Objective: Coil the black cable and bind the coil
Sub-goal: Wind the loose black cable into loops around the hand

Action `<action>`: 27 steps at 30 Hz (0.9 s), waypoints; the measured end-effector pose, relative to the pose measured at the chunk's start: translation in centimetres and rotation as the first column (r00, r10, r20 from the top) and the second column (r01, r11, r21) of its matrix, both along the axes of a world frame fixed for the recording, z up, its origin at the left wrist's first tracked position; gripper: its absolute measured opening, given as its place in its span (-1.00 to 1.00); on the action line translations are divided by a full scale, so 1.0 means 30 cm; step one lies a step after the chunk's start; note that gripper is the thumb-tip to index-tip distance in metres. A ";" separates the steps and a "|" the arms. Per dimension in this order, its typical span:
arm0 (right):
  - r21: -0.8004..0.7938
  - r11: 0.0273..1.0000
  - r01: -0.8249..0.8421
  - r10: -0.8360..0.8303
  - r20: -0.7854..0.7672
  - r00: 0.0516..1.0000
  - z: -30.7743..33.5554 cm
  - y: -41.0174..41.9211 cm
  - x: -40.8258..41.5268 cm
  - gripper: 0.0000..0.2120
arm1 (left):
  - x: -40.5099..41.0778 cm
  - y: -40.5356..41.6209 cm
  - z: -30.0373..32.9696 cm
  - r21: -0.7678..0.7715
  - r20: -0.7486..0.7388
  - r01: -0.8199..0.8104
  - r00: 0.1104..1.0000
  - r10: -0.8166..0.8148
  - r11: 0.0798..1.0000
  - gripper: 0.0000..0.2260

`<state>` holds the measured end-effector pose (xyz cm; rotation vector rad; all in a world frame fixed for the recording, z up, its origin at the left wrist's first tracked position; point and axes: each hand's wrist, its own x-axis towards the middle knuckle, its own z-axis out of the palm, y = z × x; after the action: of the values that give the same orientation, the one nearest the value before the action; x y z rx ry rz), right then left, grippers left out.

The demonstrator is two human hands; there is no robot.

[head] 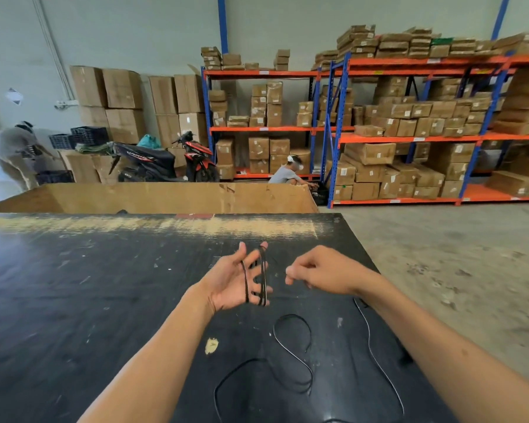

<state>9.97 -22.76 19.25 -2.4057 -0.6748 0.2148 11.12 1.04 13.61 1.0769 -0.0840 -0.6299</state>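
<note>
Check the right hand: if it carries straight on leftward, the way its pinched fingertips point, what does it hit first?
Likely the black cable wound round the left hand; the right hand faces it. Depth unclear.

Two bare forearms enter the head view from the bottom edge, and no sleeve, cuff or glove shows anywhere along them. Neither wrist carries a watch, band or bracelet, and no ring is visible on any finger. The left hand (235,282) has long, slim fingers with short, plain, unpainted nails. The right hand (319,271) looks broader across its back, with knuckles that stand out as rounded ridges. A small dark spot sits on the right forearm about midway along its length. Both forearms are lean, with hardly any visible hair, and widen towards the elbows.
</note>
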 end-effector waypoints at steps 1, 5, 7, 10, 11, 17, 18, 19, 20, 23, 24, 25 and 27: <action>0.078 0.997 0.001 0.003 -0.053 0.999 -0.042 0.004 -0.025 -0.71 | 0.008 0.012 0.018 -0.061 0.020 -0.034 0.999 0.035 0.998 -0.50; 0.323 0.945 0.051 0.059 -0.322 0.945 -0.232 0.034 -0.094 -0.72 | 0.026 0.039 0.105 -0.246 0.082 -0.106 0.988 0.130 0.963 -0.53; 0.361 0.928 0.092 0.050 -0.366 0.929 -0.313 0.037 -0.101 -0.73 | 0.026 0.037 0.147 -0.281 0.114 -0.077 0.987 0.113 0.957 -0.53; 0.365 0.919 0.146 0.001 -0.373 0.928 -0.371 0.033 -0.083 -0.72 | 0.009 0.021 0.181 -0.302 0.162 0.064 0.987 -0.015 0.951 -0.52; 0.338 0.929 0.151 -0.027 -0.345 0.938 -0.374 0.032 -0.071 -0.71 | -0.001 0.014 0.184 -0.292 0.179 0.136 0.980 -0.086 0.947 -0.52; -0.180 0.935 0.305 -0.275 0.175 0.945 -0.253 0.003 0.087 -0.62 | -0.056 -0.030 0.121 -0.088 0.077 0.536 0.844 -0.531 0.839 -0.47; -0.203 0.925 0.322 -0.272 0.239 0.932 -0.213 -0.003 0.118 -0.64 | -0.059 -0.035 0.101 -0.017 0.030 0.573 0.819 -0.573 0.819 -0.46; -0.202 0.924 0.326 -0.267 0.273 0.924 -0.167 -0.010 0.145 -0.64 | -0.060 -0.038 0.079 0.068 -0.017 0.592 0.805 -0.593 0.803 -0.46; -0.180 0.929 0.325 -0.267 0.283 0.921 -0.117 -0.018 0.168 -0.60 | -0.059 -0.038 0.058 0.150 -0.057 0.593 0.804 -0.592 0.791 -0.46; -0.023 0.964 0.264 -0.251 0.240 0.938 0.026 -0.035 0.188 -0.51 | -0.041 -0.017 0.010 0.248 -0.102 0.479 0.878 -0.469 0.842 -0.48; 0.062 0.973 0.222 -0.231 0.212 0.950 0.057 -0.036 0.178 -0.51 | -0.028 -0.004 0.000 0.236 -0.093 0.402 0.915 -0.392 0.884 -0.49; 0.144 0.973 0.180 -0.205 0.183 0.962 0.079 -0.033 0.160 -0.53 | -0.016 0.010 -0.007 0.220 -0.071 0.318 0.948 -0.310 0.922 -0.49; 0.258 0.961 0.096 -0.136 0.145 0.980 0.095 -0.019 0.104 -0.60 | 0.009 0.036 -0.003 0.171 -0.013 0.159 0.987 -0.159 0.972 -0.49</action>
<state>13.09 -23.33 22.09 -2.2253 -0.5908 -0.1108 11.40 2.13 13.52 1.2450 -0.1196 -0.7922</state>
